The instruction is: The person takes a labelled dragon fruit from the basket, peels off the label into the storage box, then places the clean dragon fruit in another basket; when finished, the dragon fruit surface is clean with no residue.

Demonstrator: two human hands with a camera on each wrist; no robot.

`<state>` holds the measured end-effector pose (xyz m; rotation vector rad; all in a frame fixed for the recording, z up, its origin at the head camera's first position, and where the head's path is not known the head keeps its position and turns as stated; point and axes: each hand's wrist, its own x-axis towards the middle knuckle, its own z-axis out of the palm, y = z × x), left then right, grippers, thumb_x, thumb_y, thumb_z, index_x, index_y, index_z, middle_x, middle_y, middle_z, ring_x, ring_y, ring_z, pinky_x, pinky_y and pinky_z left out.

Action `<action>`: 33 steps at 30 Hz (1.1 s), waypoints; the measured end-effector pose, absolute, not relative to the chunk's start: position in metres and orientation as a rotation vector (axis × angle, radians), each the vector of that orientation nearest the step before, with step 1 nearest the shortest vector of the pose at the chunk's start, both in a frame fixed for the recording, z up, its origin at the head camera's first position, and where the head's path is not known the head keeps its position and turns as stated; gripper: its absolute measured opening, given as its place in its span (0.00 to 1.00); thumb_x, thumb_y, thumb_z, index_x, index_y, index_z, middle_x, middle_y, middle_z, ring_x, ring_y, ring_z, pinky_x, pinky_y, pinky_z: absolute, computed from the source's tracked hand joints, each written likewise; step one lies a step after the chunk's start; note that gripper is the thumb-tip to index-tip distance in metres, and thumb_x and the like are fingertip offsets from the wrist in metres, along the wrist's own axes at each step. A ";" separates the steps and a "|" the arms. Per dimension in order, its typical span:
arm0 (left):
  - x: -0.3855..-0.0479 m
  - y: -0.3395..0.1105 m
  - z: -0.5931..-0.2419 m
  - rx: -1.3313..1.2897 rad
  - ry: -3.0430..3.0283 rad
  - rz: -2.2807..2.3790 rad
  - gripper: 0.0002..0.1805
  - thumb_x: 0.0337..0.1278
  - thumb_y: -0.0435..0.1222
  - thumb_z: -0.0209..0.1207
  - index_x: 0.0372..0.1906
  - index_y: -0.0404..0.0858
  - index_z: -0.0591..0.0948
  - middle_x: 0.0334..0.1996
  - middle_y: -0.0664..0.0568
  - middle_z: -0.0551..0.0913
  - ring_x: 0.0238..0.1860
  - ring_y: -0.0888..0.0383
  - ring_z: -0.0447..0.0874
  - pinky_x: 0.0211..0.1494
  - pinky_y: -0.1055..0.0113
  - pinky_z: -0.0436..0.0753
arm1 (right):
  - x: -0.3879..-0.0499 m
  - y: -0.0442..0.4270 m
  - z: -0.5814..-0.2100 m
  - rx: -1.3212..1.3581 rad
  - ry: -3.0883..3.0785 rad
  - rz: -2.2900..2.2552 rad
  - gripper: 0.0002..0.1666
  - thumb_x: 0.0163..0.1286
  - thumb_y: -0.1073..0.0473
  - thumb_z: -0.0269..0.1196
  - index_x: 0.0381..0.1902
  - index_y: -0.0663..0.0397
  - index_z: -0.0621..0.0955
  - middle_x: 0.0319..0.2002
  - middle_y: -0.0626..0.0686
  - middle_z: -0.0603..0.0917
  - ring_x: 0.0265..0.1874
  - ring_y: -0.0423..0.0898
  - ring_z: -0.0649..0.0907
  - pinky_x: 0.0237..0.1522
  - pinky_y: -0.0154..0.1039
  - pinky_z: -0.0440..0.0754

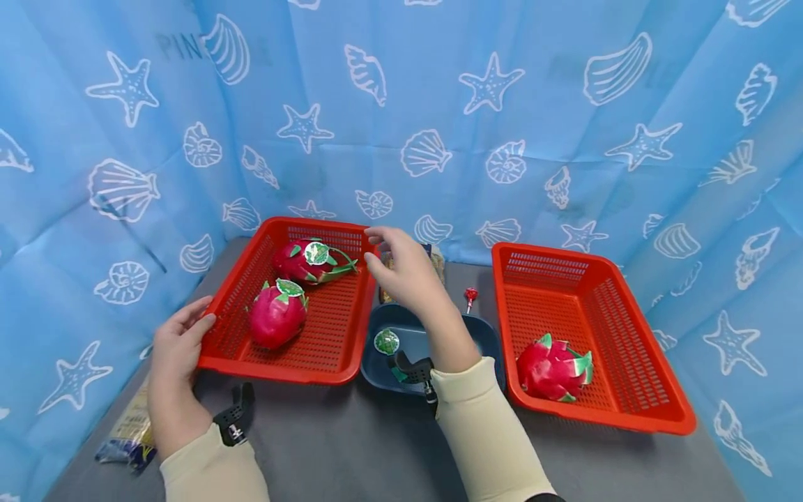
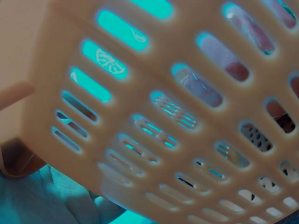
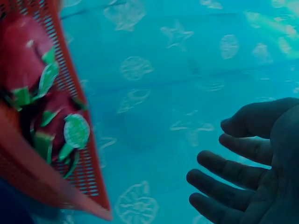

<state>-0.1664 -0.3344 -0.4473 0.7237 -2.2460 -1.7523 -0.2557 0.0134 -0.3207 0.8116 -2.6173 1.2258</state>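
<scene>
My left hand grips the left rim of a red plastic basket with slotted walls. Two pink dragon fruits lie inside: one near the front, another towards the back, each with a green round label. In the left wrist view the basket's slotted wall fills most of the picture. Beside the basket's back right corner is my right hand, fingers loosely spread and holding nothing. The right wrist view shows a gap between those fingers and the basket.
A second red basket at the right holds one dragon fruit. Between the baskets sits a dark blue tray with a round green piece. A red lollipop lies behind it. Packaged bags lie at left and behind my right hand.
</scene>
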 end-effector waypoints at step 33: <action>-0.166 -0.338 -0.448 0.675 -2.185 -1.858 0.31 0.76 0.46 0.56 0.78 0.44 0.67 0.69 0.40 0.71 0.51 0.58 0.80 0.46 0.70 0.84 | -0.376 -0.088 -0.403 0.833 -3.279 0.865 0.10 0.75 0.69 0.52 0.50 0.64 0.77 0.38 0.57 0.74 0.33 0.49 0.70 0.36 0.40 0.66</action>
